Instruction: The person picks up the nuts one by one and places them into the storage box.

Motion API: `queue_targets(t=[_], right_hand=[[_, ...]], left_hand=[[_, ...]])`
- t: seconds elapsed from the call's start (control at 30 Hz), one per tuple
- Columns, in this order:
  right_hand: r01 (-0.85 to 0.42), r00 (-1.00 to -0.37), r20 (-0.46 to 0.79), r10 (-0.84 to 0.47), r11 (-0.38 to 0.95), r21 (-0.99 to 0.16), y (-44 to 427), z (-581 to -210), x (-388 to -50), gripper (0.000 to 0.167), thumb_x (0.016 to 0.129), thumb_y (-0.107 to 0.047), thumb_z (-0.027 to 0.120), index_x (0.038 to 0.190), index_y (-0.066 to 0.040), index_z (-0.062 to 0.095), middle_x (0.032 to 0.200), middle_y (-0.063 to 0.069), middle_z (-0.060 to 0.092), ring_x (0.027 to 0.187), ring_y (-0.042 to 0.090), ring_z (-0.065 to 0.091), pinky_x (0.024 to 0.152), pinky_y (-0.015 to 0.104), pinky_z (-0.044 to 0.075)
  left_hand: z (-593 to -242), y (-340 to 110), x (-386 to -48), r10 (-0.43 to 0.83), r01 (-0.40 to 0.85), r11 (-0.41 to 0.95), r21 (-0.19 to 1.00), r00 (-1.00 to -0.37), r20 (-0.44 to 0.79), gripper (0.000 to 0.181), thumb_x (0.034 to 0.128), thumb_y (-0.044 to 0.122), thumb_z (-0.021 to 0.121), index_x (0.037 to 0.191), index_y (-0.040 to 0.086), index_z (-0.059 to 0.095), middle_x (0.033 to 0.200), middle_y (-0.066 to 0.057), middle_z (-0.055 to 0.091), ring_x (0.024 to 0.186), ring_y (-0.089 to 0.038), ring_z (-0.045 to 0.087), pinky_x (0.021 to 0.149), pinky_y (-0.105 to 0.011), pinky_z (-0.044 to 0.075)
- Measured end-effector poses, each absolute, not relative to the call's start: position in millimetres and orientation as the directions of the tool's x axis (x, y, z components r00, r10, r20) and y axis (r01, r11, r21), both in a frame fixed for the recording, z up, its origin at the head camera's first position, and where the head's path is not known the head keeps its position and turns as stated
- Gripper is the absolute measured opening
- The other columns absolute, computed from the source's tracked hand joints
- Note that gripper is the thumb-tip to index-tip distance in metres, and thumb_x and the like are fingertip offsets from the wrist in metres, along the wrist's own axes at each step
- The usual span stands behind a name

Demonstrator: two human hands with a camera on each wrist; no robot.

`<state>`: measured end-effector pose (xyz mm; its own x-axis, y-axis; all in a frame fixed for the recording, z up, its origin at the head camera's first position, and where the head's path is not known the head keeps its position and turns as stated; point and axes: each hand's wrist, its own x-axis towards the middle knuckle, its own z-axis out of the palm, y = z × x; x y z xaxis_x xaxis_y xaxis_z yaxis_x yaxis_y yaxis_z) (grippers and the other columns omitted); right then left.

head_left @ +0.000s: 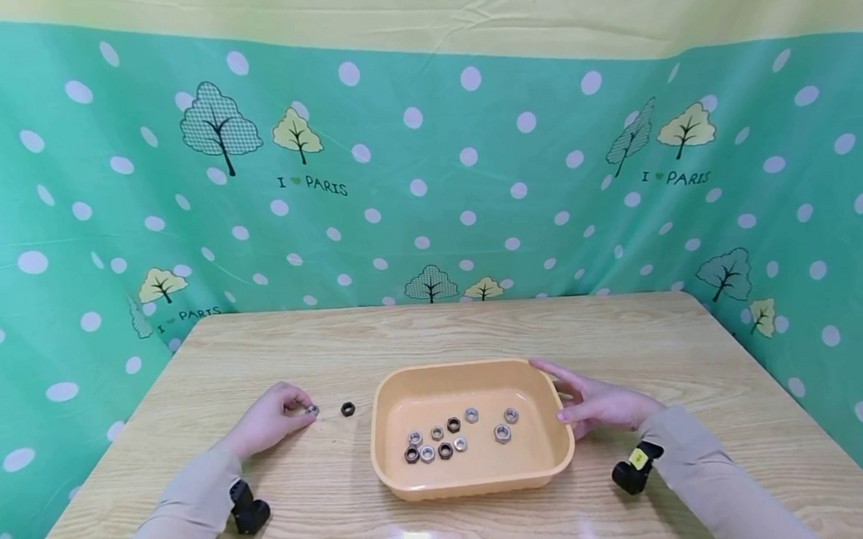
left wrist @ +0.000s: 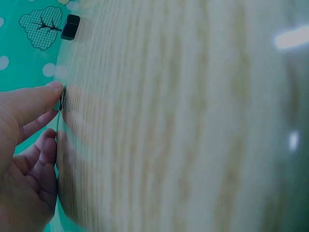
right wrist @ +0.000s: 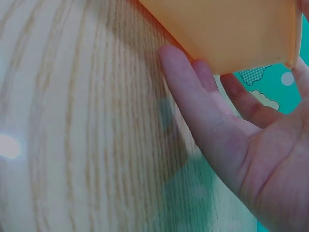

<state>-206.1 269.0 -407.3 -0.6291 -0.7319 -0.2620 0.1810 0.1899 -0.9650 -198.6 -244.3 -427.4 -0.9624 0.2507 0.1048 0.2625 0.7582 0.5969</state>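
Note:
Between thumb and fingertips, my left hand [head_left: 272, 418] pinches a small silver hex nut [head_left: 313, 410] low over the tabletop. Its thumb and fingers [left wrist: 36, 102] partly hide that nut in the left wrist view. A black hex nut [head_left: 348, 409] lies just to the right, apart from the hand. At the right end of the peach plastic basin [head_left: 477, 488], my right hand [head_left: 602, 404] rests with spread, fairly straight fingers against the wall and rim. From below, its fingers [right wrist: 178, 72] touch the basin's outer side. Several silver nuts [head_left: 502, 433] and black nuts [head_left: 445, 450] lie loose inside.
A light wood-grain table [head_left: 306, 512] carries everything. Green dotted cloth [head_left: 424, 161] with tree prints hangs behind it and along both sides. Black wrist devices [head_left: 249, 508] are strapped at both sleeves.

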Motion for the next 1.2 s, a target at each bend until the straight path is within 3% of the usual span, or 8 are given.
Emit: queue_targets(t=[0.63,1.2], right_hand=[[0.177,-0.632,-0.262,-0.729,0.193,-0.965,268.7,-406.0,-205.5,0.087,0.095,-0.010,0.055,0.152,-0.024,-0.009,0.150,0.035,-0.003,0.112,0.034,0.057,0.086,0.051,0.054],[0.185,-0.623,-0.256,-0.739,0.179,-0.966,269.4,-407.4,-206.5,0.088,0.095,-0.009,0.055,0.151,-0.023,-0.011,0.149,0.037,-0.006,0.113,0.035,0.057,0.087,0.051,0.053]], left_hand=[[-427.2,-245.3,-199.2,0.248,0.255,0.759,0.598,-0.964,0.096,0.011,0.0860,0.017,0.069,0.082,0.010,0.062,0.091,-0.004,0.054,0.082,-0.015,0.047,0.069,-0.025,0.042],[-423.7,-245.5,-198.9,0.225,0.258,0.746,0.614,-0.965,0.133,0.010,0.0869,0.017,0.068,0.088,0.008,0.065,0.094,-0.005,0.060,0.090,-0.019,0.057,0.084,-0.038,0.051]])
